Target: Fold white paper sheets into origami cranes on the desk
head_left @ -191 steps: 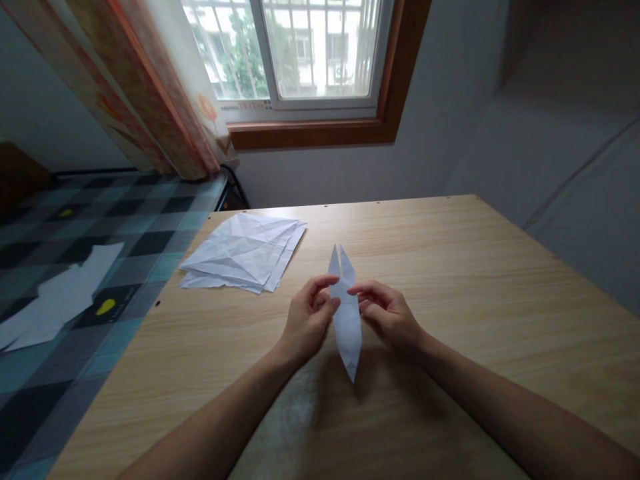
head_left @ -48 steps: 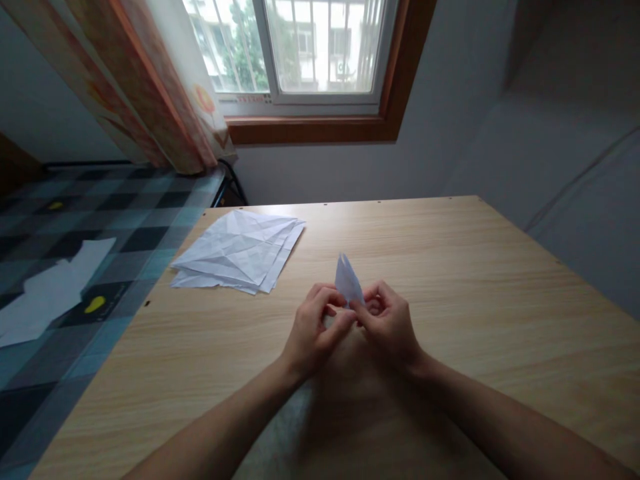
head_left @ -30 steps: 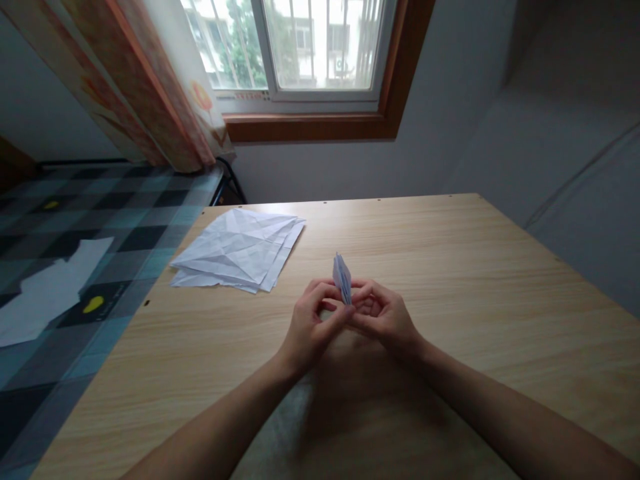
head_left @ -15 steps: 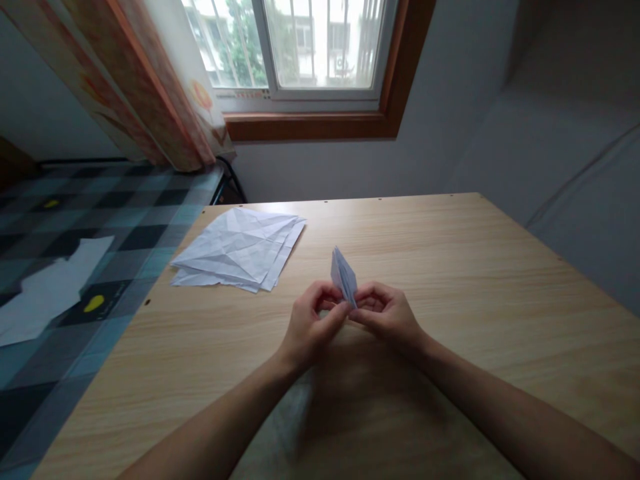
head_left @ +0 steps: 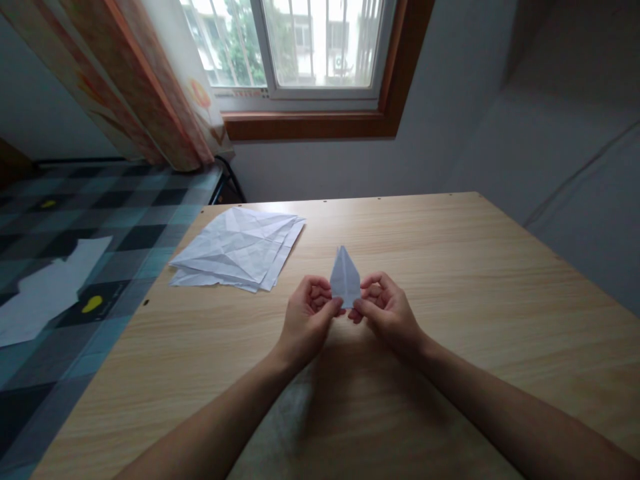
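I have both grips clamped on the folded white paper (head_left: pixel 345 280): the left hand (head_left: pixel 307 319) pinches its lower left corner, the right hand (head_left: pixel 393 315) its lower right, thumbs on the near face and the other fingers curled. The paper is crisp and matte, flat along the bottom, tapering to a point, with a crease up the middle. It stands midway between the left and right edges of the tabletop (head_left: pixel 475 280), which has smooth, pale, streaky wood grain; I can't tell whether it touches the wood. Left of my tabletop's edge, torn-looking white paper pieces (head_left: pixel 50 290) lie on a checked cloth (head_left: pixel 30 380). Toward the far left corner I see loosely stacked square paper sheets (head_left: pixel 240 247), crossed by sharp creases. Beyond the far edge is a brown-framed window (head_left: pixel 320 50).
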A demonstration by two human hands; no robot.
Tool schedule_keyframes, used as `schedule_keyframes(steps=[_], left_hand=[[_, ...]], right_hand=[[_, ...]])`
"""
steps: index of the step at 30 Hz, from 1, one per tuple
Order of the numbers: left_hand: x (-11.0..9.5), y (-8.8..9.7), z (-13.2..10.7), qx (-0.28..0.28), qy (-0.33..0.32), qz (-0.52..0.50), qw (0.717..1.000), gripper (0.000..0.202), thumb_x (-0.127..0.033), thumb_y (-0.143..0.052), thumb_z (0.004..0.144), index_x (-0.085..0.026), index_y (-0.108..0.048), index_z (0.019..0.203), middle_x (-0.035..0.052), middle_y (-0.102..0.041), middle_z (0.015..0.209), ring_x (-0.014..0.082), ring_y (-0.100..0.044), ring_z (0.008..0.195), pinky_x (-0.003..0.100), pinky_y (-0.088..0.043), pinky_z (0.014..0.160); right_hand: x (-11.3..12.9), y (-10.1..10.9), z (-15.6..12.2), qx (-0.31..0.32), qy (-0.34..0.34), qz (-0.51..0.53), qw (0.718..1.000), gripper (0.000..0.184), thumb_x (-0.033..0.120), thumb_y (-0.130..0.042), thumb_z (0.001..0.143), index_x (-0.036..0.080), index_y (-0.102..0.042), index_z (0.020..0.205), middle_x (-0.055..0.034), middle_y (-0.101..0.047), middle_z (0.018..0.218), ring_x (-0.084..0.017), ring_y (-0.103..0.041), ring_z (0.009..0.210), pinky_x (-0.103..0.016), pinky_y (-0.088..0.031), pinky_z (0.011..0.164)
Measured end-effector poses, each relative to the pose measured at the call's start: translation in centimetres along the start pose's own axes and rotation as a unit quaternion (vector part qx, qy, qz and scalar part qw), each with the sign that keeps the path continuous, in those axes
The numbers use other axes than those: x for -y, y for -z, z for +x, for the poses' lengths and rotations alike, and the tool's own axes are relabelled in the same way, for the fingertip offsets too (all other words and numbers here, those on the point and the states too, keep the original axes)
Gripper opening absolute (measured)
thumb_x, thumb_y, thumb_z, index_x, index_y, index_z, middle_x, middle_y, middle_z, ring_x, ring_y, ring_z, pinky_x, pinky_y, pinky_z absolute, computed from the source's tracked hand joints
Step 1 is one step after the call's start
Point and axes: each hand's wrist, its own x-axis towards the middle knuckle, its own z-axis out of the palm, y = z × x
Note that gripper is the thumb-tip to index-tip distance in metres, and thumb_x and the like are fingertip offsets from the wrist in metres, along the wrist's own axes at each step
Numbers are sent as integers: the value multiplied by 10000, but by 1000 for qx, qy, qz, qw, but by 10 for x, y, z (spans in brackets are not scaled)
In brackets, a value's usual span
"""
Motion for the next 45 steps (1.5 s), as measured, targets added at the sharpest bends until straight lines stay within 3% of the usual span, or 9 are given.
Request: schedule_keyframes(steps=[8, 12, 17, 24, 26, 31, 34, 39, 45], left_hand=[[-3, 0, 0, 1, -30, 14, 999, 333, -156, -745, 700, -193, -550, 967, -41, -658, 783, 83, -637, 619, 211, -533, 634], [-5, 1, -1, 10, -30, 28, 999, 204, -182, -734, 713, -180, -624, 885, -31, -651, 683, 120, -653, 647, 237, -526, 656], [-7, 3, 0, -2, -81, 77, 994, 32, -192, -718, 720, -177, -743, 735, 54, -714, 888, 166, -668, 789, 272, -529, 714], [-8, 8, -1, 10, -99, 146, 984, 275, -113, -556, 735, -231, -804, 750, 49, -723, 893, 179, -656, 839, 289, -515, 760], [-8, 8, -1, 16, -98, 143, 985, 294, -117, -535, 744, -231, -805, 767, 49, -722, 905, 179, -653, 848, 286, -508, 756], [-8, 4, -3, 12, -106, 159, 982, 128, -153, -667, 705, -194, -773, 764, 38, -684, 853, 139, -612, 727, 234, -457, 618], [-7, 1, -4, 7, -83, 147, 986, 105, -165, -687, 706, -169, -724, 804, -6, -612, 716, 89, -517, 587, 211, -390, 545], [-6, 1, -4, 9, -15, 86, 996, 271, -221, -727, 698, -155, -630, 943, -33, -588, 642, 100, -524, 564, 211, -389, 541], [-6, 5, -2, 17, -21, 34, 999, 220, -292, -596, 795, -137, -675, 930, 20, -657, 703, 145, -600, 670, 259, -466, 656]], right_hand=[[1, 0, -1, -4, 26, -39, 999, 354, 422, -715, 787, 226, -479, 963, 37, -661, 666, -158, -691, 587, -286, -556, 578], [1, 0, 0, 4, 35, -36, 999, 309, 380, -721, 772, 222, -508, 932, 26, -666, 696, -147, -678, 587, -291, -557, 595], [0, 2, 0, 9, 42, -29, 999, 242, 321, -694, 777, 227, -539, 938, 17, -663, 752, -132, -656, 614, -278, -545, 609], [3, 3, -1, -18, 49, -89, 995, 64, 266, -627, 767, 213, -625, 801, 13, -620, 712, -132, -583, 638, -248, -479, 580], [5, 4, -1, -22, 40, -96, 994, 117, 291, -586, 791, 200, -658, 780, 14, -588, 655, -130, -540, 603, -250, -450, 560], [0, 6, -2, 7, 2, -46, 999, 164, 322, -687, 759, 192, -638, 845, 44, -547, 596, -100, -480, 526, -227, -379, 505], [-2, 4, -2, 21, -14, -18, 1000, 265, 294, -759, 716, 206, -584, 894, 88, -492, 545, -73, -429, 460, -206, -343, 472], [0, 2, -1, -2, 8, -17, 1000, 281, 326, -773, 718, 204, -588, 891, 47, -578, 644, -100, -532, 546, -222, -432, 522], [-3, 6, 2, 0, 10, 21, 1000, 224, 387, -623, 837, 180, -654, 917, -10, -670, 708, -149, -628, 602, -288, -523, 576]])
